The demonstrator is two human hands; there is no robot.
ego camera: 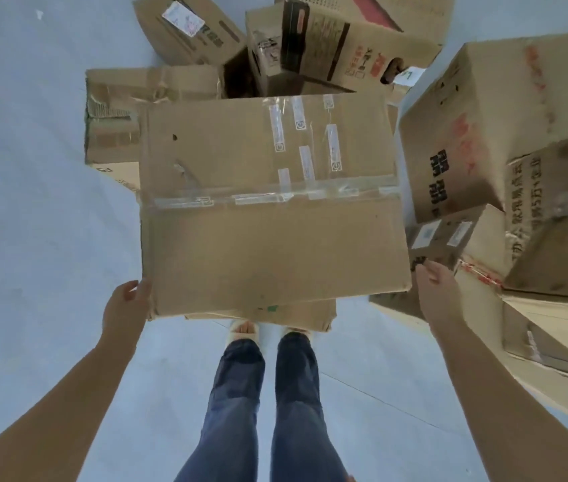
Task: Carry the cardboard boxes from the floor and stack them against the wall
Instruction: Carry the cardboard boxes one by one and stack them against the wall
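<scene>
Two hands flank one large taped box (268,203), which sits straight ahead of the person's feet, its long axis running side to side between them. On the near-left corner, the left hand (126,304) touches the box's side, fingers fairly straight. Across the box, the right hand (432,280) hangs just off the near-right corner, fingers relaxed, holding nothing. More boxes (494,133) crowd the floor (32,203) behind and to the right.

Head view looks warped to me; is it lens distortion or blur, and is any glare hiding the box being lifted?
Head view: wide-angle bending at the edges, arms splayed; light soft and even; slight sheen on the clear tape across the big box, nothing hidden; right hand a little soft, left hand sharper.
</scene>
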